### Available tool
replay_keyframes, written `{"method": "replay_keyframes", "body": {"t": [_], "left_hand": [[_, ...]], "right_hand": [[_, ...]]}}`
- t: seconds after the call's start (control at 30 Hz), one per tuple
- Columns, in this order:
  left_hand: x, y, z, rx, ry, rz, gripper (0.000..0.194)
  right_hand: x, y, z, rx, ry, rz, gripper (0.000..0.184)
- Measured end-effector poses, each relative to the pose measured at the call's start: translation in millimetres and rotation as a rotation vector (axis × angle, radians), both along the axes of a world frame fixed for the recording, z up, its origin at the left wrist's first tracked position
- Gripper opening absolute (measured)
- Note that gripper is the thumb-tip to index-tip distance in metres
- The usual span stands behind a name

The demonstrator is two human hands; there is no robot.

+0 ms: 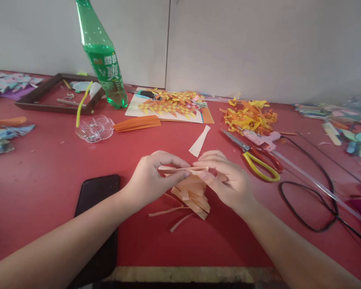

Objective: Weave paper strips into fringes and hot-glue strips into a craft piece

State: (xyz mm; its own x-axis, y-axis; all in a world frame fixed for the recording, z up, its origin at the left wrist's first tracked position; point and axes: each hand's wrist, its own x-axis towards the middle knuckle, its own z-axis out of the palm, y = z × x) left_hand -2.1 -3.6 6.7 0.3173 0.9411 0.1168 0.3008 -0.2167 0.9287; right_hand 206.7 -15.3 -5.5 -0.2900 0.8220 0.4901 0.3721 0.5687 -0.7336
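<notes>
Between my two hands a folded strip of peach paper (185,170) is stretched level above the table. My left hand (156,176) pinches its left part between thumb and fingers. With thumb and forefinger, my right hand (225,176) grips the right end. Below them lies a small pile of peach paper pieces (194,196), partly hidden by the hands, with thin strips trailing to the left. One loose pale paper piece (199,141) rests just beyond my fingers.
Right: scissors (252,156), a pink glue gun (263,139) with its black cord, orange and yellow paper scraps (249,116). Left: a black phone (98,196), a clear plastic dish (94,129), a dark frame (45,107), a green bottle (104,60). Orange strips (137,123) lie behind my left hand.
</notes>
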Motion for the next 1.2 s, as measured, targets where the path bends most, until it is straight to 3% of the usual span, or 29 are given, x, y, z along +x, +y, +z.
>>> {"method": "replay_keyframes", "body": {"t": [0.13, 0.23, 0.43, 0.57, 0.83, 1.0, 1.2], "left_hand": [[0, 0, -4.0, -0.048, -0.101, -0.017, 0.024], [2, -2, -5.9, -0.053, -0.181, -0.030, 0.031], [4, -5, -4.0, -0.031, -0.187, 0.018, 0.017], [2, -3, -4.5, -0.088, -0.237, 0.028, 0.026], [5, -2, -7.5, -0.111, -0.287, -0.028, 0.038], [4, -2, -8.3, -0.111, -0.361, 0.010, 0.031], [1, -1, -4.2, -0.184, -0.406, -0.035, 0.033]], "right_hand": [[-1, 1, -2.0, -0.036, 0.077, -0.055, 0.005], [-1, 1, -6.0, -0.067, 0.133, -0.080, 0.007], [0, 0, -5.8, -0.130, 0.150, -0.009, 0.008], [1, -2, 1.5, -0.100, 0.102, 0.054, 0.019], [-2, 0, -5.5, -0.086, 0.201, -0.054, 0.012], [-2, -1, -3.5, -0.139, 0.223, -0.016, 0.007], [-2, -1, -0.9, -0.096, 0.194, -0.018, 0.012]]}}
